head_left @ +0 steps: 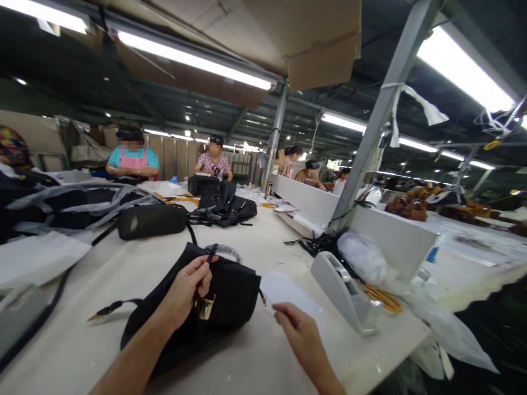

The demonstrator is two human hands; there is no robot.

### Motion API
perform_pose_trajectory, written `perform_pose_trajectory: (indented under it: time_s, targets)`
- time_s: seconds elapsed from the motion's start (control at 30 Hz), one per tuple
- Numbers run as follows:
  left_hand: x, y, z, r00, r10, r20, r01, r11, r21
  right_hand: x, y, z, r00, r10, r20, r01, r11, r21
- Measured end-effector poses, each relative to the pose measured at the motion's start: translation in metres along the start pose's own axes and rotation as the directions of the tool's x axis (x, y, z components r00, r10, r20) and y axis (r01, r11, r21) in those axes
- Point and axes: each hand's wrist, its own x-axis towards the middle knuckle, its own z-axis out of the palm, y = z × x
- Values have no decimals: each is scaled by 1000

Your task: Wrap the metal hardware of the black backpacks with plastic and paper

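Observation:
A black handbag [236, 282] with a gold clasp [206, 308] lies tilted on the table in front of me. My left hand [187, 288] is closed over its top, pinching a narrow black strap [212, 251] beside the plastic-wrapped handle [227, 252]. Off the bag's right side sticks a short strap end with a gold tip [264, 300]. Just right of that tip, my right hand [302, 337] has thumb and forefinger pressed together; whatever is between them is too small to name. A thin whitish sheet [290, 288] lies on the table behind those fingers.
A grey tape dispenser [346, 293] stands at right, near yellow-handled scissors [382, 299] and a bundle of clear plastic [362, 255]. Farther back are a black pouch-like bag [152, 221] and more black bags [226, 206]. A metal post [373, 126] rises at right. Co-workers sit across the table.

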Motion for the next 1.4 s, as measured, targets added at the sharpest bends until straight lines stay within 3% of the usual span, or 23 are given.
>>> perform_pose_trajectory:
  time_s: [0.07, 0.13, 0.27, 0.4, 0.53, 0.6, 0.77, 0.9, 1.03, 1.2, 1.33, 1.4]
  targets:
    - [-4, -2, -3, 999, -15, 29, 15, 1000, 2, 5, 31, -25, 998, -36, -45, 30, 992, -125]
    - [-7, -2, -4, 999, -16, 27, 16, 1000, 6, 3, 54, -38, 988, -157, 1, 148, 929, -340]
    - [-12, -3, -3, 997, -61, 37, 59, 997, 45, -1, 75, -31, 932, -337, 135, 338, 670, -661]
    - [-18, 2, -2, 992, -106, 73, 98, 991, 96, 5, 79, -20, 920, -372, 122, 347, 632, -693]
    - [-24, 9, -2, 986, -142, 90, 128, 981, 149, 15, 80, -29, 948, -318, -26, 225, 724, -652]
    - [-26, 10, -1, 984, -154, 92, 138, 978, 159, 19, 80, -32, 951, -305, -48, 204, 737, -645]
    - [-27, 6, 0, 989, -130, 66, 117, 978, 175, 29, 77, -14, 919, -336, 208, 382, 623, -682]
    - [-27, 3, -2, 992, -109, 61, 97, 980, 174, 37, 70, 5, 938, -284, 200, 342, 657, -672]
    - [-26, 1, -4, 992, -106, 62, 96, 985, 145, 46, 66, -2, 971, -224, 89, 231, 766, -600]
    - [-25, 2, -2, 993, -98, 66, 91, 991, 103, 54, 54, -38, 988, -45, -145, -12, 930, -366]
    - [-25, 6, 0, 992, -121, 21, 119, 989, 83, 42, 21, -58, 980, 109, -170, -107, 994, 21]
    - [-25, 8, 2, 993, -118, -4, 118, 990, 78, 29, -3, -59, 955, 286, -79, -234, 889, 395]
